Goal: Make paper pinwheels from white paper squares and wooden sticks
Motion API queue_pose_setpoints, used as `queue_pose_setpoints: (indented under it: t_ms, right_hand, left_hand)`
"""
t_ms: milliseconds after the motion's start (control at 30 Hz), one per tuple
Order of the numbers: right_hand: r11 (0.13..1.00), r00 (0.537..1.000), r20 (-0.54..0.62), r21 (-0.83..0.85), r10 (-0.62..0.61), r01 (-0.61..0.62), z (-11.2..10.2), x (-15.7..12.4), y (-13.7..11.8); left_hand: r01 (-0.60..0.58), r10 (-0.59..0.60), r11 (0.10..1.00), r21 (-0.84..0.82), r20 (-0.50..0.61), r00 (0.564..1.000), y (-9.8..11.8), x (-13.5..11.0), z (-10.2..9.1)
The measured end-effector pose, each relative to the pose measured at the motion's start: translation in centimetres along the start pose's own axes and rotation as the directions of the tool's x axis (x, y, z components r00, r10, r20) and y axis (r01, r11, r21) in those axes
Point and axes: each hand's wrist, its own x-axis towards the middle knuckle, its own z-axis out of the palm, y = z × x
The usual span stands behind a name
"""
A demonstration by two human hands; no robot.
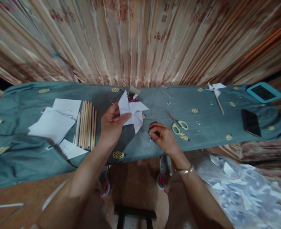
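My left hand (112, 123) pinches a folded white paper pinwheel (137, 118), thumb on top near its centre, and holds it up over the table. To the right of it, my right hand (163, 137) hovers low over the cloth with thumb and fingers curled together. Whatever may be between those fingertips is too small to make out. A dark patch, perhaps shadow, lies just beyond them. Behind the pinwheel stands a small open box (133, 96) with dark little pieces inside. Scissors (174, 120) with yellow-green handles rest beside my right hand, blades pointing away.
White paper sheets (53, 125) and a row of wooden sticks (86, 122) lie at left. On the right are a pinwheel on a stick (218, 102), a phone (250, 122) and a blue-framed device (264, 92). A plastic bag of paper scraps (244, 189) sits below.
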Motion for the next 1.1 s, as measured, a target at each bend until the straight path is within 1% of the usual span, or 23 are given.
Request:
queue_pose_setpoints:
  t_ms: [133, 333, 433, 500, 567, 633, 700, 767, 833, 900, 967, 1033, 1100]
  right_hand:
    - [1.0, 1.0, 0.001, -0.02, 0.003, -0.003, -0.5, -0.1, 0.7]
    - [0.987, 1.0, -0.015, -0.161, -0.027, 0.024, -1.4, -0.7, 1.2]
    - [0.98, 0.999, -0.016, -0.197, -0.035, 0.031, -2.1, -0.9, 1.3]
    - [0.984, 1.0, -0.019, -0.18, -0.018, 0.015, -2.4, -1.0, 1.1]
    - [0.989, 0.999, -0.029, -0.144, 0.024, -0.028, -2.6, -1.0, 0.7]
    - [0.989, 0.997, -0.031, -0.124, 0.073, -0.077, -2.4, -0.8, 0.1]
    - [0.985, 0.995, -0.012, -0.147, 0.094, -0.095, -2.0, -0.7, -0.6]
    - [0.977, 0.997, 0.032, -0.203, 0.068, -0.06, -1.6, -0.6, -1.1]
    - [0.964, 0.997, 0.071, -0.265, 0.01, 0.009, -1.3, -0.7, -1.3]
    - [0.946, 0.995, 0.089, -0.316, -0.042, 0.068, -1.1, -1.0, -1.4]
    - [0.932, 0.994, 0.089, -0.349, -0.065, 0.092, -1.0, -1.4, -1.4]
    - [0.938, 0.995, 0.065, -0.336, -0.072, 0.09, -1.1, -1.7, -1.6]
    - [0.97, 0.998, 0.002, -0.234, -0.068, 0.066, -1.6, -2.0, -2.0]
  left_hand:
    - [0.007, -0.007, 1.0, -0.014, 0.004, 1.0, 0.0, 0.0, 0.0]
    - [0.011, -0.011, 1.0, -0.008, 0.014, 1.0, -0.2, 0.0, 0.1]
    - [0.007, -0.007, 1.0, -0.009, 0.021, 1.0, -0.2, -0.1, 0.1]
    - [0.009, -0.009, 1.0, -0.004, 0.023, 1.0, -0.1, -0.1, 0.2]
    - [0.017, -0.017, 1.0, 0.005, 0.029, 0.999, -0.1, -0.2, 0.3]
    - [0.021, -0.021, 1.0, 0.012, 0.035, 0.999, -0.2, -0.2, 0.5]
    - [0.02, -0.021, 1.0, 0.02, 0.042, 0.999, -0.5, -0.3, 0.6]
    - [0.021, -0.022, 0.999, 0.025, 0.052, 0.998, -0.8, -0.3, 0.8]
    - [0.027, -0.028, 0.999, 0.024, 0.065, 0.998, -1.0, -0.4, 1.0]
    - [0.035, -0.036, 0.999, 0.015, 0.075, 0.997, -1.2, -0.4, 1.1]
    - [0.045, -0.046, 0.999, 0.006, 0.08, 0.996, -1.3, -0.4, 1.3]
    - [0.06, -0.059, 0.998, -0.007, 0.084, 0.995, -1.2, -0.5, 1.4]
    - [0.07, -0.068, 0.997, -0.021, 0.086, 0.994, -1.2, -0.7, 1.5]
